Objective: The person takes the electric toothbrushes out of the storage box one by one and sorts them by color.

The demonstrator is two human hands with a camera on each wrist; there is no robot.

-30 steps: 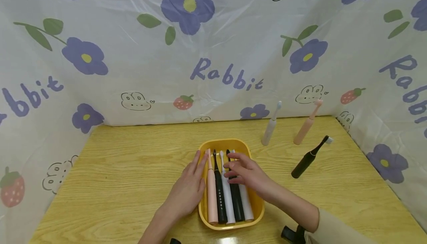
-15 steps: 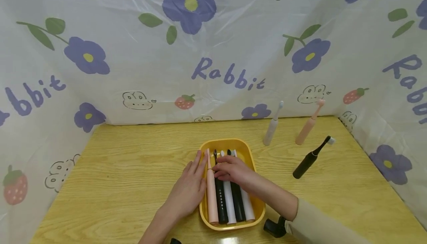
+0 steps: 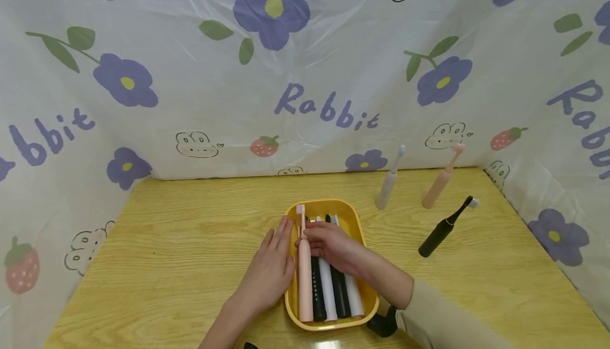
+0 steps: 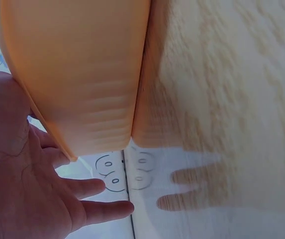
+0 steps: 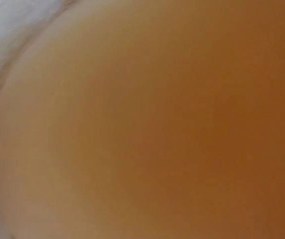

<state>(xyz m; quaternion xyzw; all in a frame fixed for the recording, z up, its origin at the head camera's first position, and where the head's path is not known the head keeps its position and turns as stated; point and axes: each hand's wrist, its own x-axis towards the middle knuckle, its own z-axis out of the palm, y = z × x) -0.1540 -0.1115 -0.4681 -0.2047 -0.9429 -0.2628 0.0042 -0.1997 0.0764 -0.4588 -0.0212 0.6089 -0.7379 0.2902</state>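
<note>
In the head view, a yellow tray (image 3: 353,228) holds several electric toothbrushes side by side. My right hand (image 3: 335,247) reaches over them and pinches the pink electric toothbrush (image 3: 305,285) at its neck; the brush head is tipped up, while the handle's lower end stays in the tray. My left hand (image 3: 266,275) lies along the tray's left rim with straight fingers. The left wrist view shows that hand (image 4: 38,194) against the outer wall of the tray (image 4: 82,74), fingers extended. A blurred orange surface (image 5: 157,124) fills the right wrist view.
Right of the tray, a grey electric toothbrush (image 3: 386,187), a pink one (image 3: 436,189) and a black one (image 3: 436,238) stand upright on the wooden table (image 3: 200,232). Behind, a patterned cloth (image 3: 214,100) hangs along the table's back edge.
My right hand has moved left across the tray and taken hold of the pink toothbrush, whose head has risen. My left hand has stayed at the rim.
</note>
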